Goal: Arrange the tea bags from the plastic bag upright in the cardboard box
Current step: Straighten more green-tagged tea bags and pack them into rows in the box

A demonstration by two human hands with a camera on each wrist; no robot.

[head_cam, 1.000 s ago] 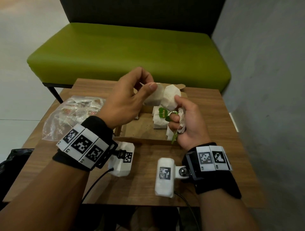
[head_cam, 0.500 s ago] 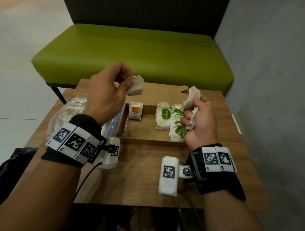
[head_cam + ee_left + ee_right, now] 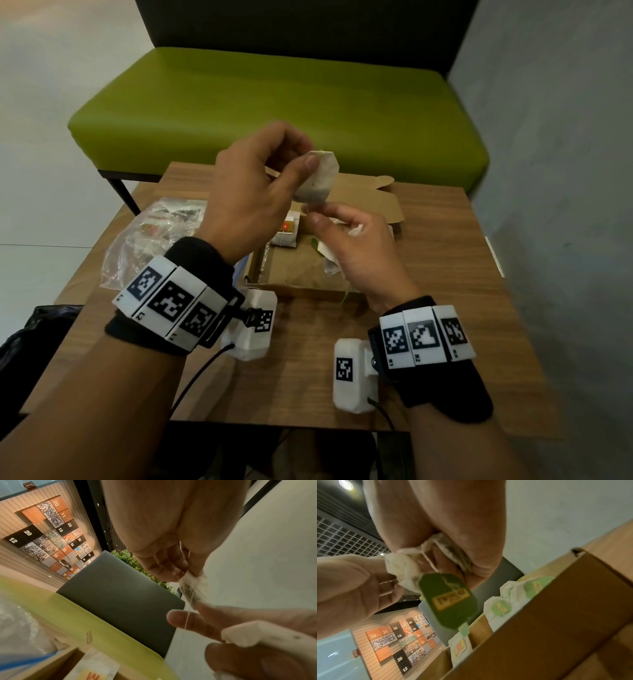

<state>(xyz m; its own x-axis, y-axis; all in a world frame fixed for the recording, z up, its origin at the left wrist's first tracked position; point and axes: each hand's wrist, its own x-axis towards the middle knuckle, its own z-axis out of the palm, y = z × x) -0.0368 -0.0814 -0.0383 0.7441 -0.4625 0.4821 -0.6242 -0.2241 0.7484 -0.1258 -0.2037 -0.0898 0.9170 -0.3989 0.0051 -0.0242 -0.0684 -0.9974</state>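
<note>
Both hands are now meeting again above the cardboard box (image 3: pixel 308 274), after being apart half a second ago. Nearest, the right hand (image 3: pixel 356 246) is curling around a crumpled bunch of tea bags (image 3: pixel 402 566), a glossy green tag (image 3: pixel 448 600) dangling from a thin string, while its forefinger and thumb are reaching up to the bag held above. Just beyond, the left hand (image 3: pixel 253 192) is pinching one tea bag (image 3: pixel 317 180) by its upper edge, long axis hanging down, directly over the box. The bag is soft, papery and limp. Farther in, stiff brown walls are holding several bags upright. To the left, the crinkled clear plastic bag (image 3: pixel 150 236) is lying on the wooden table (image 3: pixel 308 377).
</note>
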